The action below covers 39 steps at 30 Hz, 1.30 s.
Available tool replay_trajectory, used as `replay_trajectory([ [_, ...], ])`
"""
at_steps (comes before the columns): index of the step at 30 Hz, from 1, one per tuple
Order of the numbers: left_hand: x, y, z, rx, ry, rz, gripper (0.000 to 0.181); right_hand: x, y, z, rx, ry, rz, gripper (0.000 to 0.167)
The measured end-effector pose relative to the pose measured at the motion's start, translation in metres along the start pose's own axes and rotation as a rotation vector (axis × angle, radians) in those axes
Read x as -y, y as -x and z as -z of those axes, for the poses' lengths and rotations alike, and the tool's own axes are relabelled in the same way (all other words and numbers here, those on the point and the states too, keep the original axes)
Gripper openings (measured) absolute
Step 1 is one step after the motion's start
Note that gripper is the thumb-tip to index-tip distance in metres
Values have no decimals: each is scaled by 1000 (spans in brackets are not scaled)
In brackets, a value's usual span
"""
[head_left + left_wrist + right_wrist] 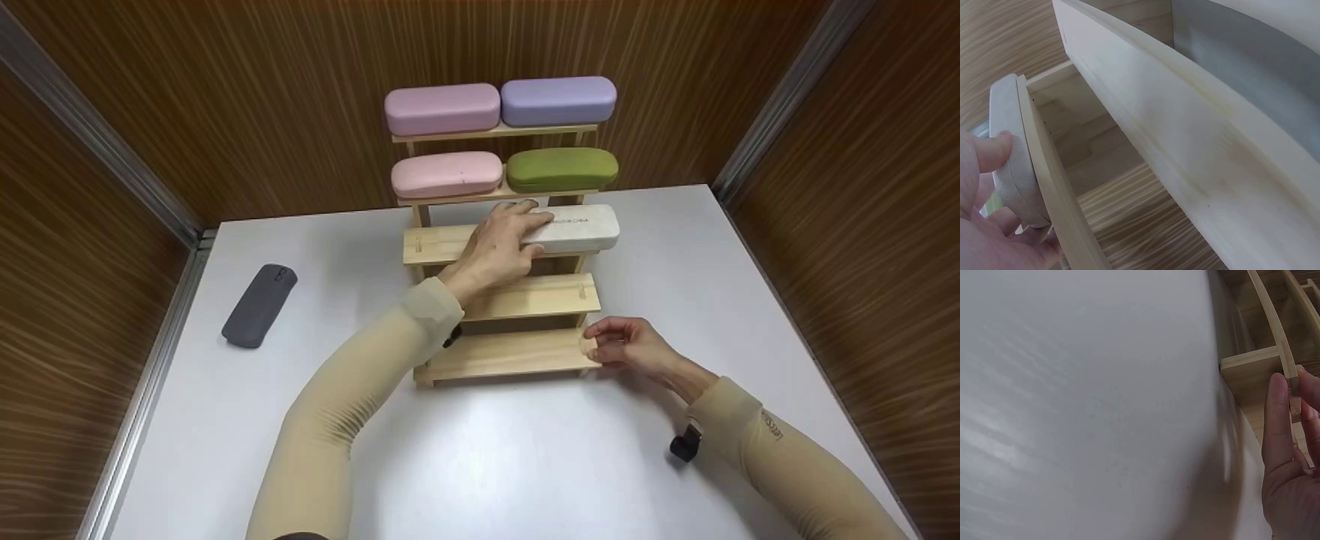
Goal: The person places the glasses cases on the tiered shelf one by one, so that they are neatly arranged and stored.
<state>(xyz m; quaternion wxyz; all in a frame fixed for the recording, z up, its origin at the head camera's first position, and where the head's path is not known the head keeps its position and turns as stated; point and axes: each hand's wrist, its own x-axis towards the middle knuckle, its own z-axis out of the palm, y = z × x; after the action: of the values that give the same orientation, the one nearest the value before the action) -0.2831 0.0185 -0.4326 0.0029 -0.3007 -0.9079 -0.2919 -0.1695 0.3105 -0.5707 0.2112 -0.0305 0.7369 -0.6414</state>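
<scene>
A stepped wooden rack (525, 298) with several shelves stands on the white table. On its middle shelf, toward the right end, lies a white glasses case (581, 232) with small dark print on its lid. My left hand (495, 247) grips the left end of this case; in the left wrist view the thumb presses one side of the case (1009, 124) and the fingers curl round the other. Down at the lowest shelf (510, 356), my right hand (637, 346) pinches its right end, and the right wrist view shows thumb and fingers on either side of the board (1292, 385).
A mauve case (442, 110) and a lavender case (559, 101) sit on the top shelf. Below them are a light pink case (447, 175) and a green case (562, 169). A dark grey case (259, 306) lies on the table at left. Wood-grain panels enclose the table.
</scene>
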Motion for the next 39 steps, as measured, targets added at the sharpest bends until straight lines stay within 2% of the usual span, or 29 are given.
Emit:
replay_trajectory([
  [9,3,3,3,-7,-1,6,54,1,0,0,-13,9,-18,37],
  [17,6,13,9,-45,2,-42,49,1,0,1,-6,10,-28,37],
  [24,17,39,29,-126,23,-107,42,3,2,0,-12,10,-47,37],
  [30,36,66,45,-181,36,-144,35,4,3,2,-15,11,-56,41],
  [34,52,83,53,-210,35,-141,33,4,2,2,-16,10,-54,41],
  [39,69,103,59,-222,58,-96,32,2,0,1,-19,29,-27,40],
])
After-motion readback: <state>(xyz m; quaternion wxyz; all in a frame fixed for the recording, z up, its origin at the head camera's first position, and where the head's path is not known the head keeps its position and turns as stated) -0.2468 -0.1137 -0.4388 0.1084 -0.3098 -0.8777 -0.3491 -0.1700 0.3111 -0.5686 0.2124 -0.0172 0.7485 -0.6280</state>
